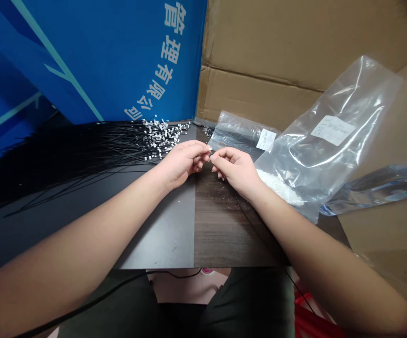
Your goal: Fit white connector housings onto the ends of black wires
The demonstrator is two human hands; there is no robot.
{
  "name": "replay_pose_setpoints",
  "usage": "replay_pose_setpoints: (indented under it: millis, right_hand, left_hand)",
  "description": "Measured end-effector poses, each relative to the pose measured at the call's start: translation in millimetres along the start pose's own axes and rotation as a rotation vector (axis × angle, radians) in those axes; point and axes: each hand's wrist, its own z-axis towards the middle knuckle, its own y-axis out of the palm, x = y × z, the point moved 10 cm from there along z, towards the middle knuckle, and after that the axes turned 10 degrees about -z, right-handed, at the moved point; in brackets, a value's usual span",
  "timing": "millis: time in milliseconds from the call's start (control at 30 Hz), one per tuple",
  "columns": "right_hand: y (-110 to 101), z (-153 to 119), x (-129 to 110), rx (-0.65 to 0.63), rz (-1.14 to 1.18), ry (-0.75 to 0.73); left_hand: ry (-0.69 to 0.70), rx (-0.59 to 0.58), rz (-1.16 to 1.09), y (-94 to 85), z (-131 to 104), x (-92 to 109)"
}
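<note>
My left hand point(186, 162) is closed in a pinch at the middle of the table, with a small white connector point(210, 149) at its fingertips. Facing it, almost touching, my right hand point(237, 170) has thumb and forefinger pressed together. A thin black wire point(249, 217) trails from below the right hand towards the table's front edge; its end at the fingers is hidden. Left of my hands lies a large bundle of black wires point(66, 145), many tipped with white connectors point(161, 138).
A clear bag point(344, 112) holding small white pieces point(281, 188) leans at the right. Behind my right hand lies a flatter labelled bag point(240, 131) with dark contents. A plastic bottle point(376, 190) lies far right. Blue panel point(119, 56) and cardboard point(277, 37) wall the back.
</note>
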Motion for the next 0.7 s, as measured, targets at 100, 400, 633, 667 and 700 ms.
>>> replay_pose_setpoints:
  millis: [100,400,633,667,700]
  right_hand:
    - [0.6,-0.1,0.4,-0.003,0.014,0.011]
    - [-0.7,-0.3,-0.3,0.026,0.053,0.042]
    - [-2.1,-1.5,2.8,0.047,0.088,0.087]
    - [-2.3,-1.6,3.1,0.049,0.090,0.090]
    - [-2.6,-1.6,3.2,0.052,0.089,0.091]
  left_hand:
    - [0.007,-0.001,0.010,-0.3,0.0,0.9]
    - [0.056,-0.025,0.060,-0.5,1.4,3.3]
    - [0.144,-0.052,0.125,4.8,-2.3,10.9]
    - [0.155,-0.053,0.137,5.5,-2.8,12.1]
    - [0.167,-0.053,0.149,6.1,-3.3,13.5]
